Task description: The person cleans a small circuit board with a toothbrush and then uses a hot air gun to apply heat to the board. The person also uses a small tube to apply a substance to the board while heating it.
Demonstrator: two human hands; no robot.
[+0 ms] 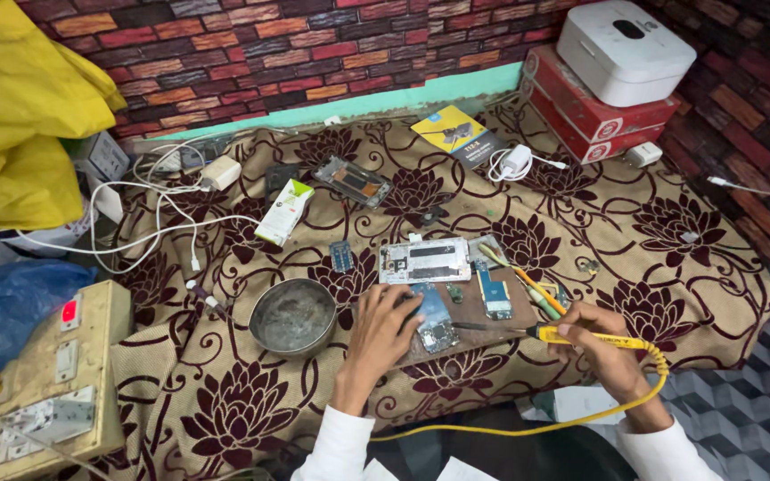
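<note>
My left hand (376, 334) rests flat on a brown work board (470, 312), its fingers pressing a small blue-and-silver circuit board (436, 322). My right hand (601, 343) grips a yellow soldering iron (581, 337) whose dark tip points left at that circuit board. The iron's yellow cord (528, 428) loops under my wrist. A bare white phone frame (425, 261) lies just beyond the board, and a second small blue board (494, 294) sits to its right. Several thin tools (532, 287) lie beside the blue board.
A round metal bowl (293, 316) stands left of my left hand. A switch and socket box (42, 383) sits at the near left. White chargers and cables (167, 209), a small white-green box (284, 211), another phone frame (352, 181) and stacked red boxes (592, 111) lie further back.
</note>
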